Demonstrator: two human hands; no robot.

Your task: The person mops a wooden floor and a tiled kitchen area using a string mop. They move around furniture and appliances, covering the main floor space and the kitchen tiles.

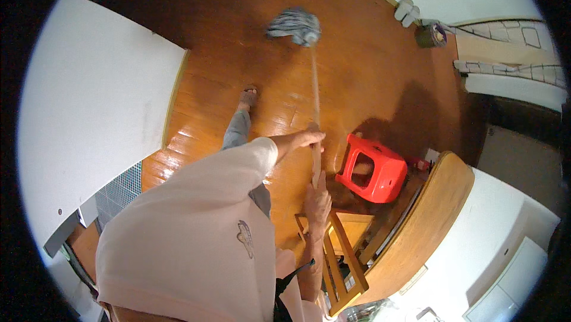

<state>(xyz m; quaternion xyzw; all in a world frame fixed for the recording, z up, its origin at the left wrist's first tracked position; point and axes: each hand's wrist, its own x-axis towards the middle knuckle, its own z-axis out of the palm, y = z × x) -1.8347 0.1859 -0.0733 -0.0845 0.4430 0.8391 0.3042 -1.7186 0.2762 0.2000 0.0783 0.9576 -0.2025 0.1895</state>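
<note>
A mop with a long wooden handle (316, 85) stretches forward from me across the floor. Its grey-blue cloth head (292, 26) lies spread on the boards at the far end, slightly blurred. My left hand (305, 138) grips the handle partway along, palm over it. Closer to my body, my right hand (317, 203) is wrapped around the handle's near end. To the right of both hands stands a red plastic stool (377, 172), apart from the handle.
Glossy wooden floor (276, 67) runs underfoot. A white wall (107, 85) juts in at left. On the right are a wooden chair (341, 264), a curved wooden tabletop (428, 219), a wire rack (499, 32), and a small bin (430, 35). My sandalled foot (248, 96) is forward.
</note>
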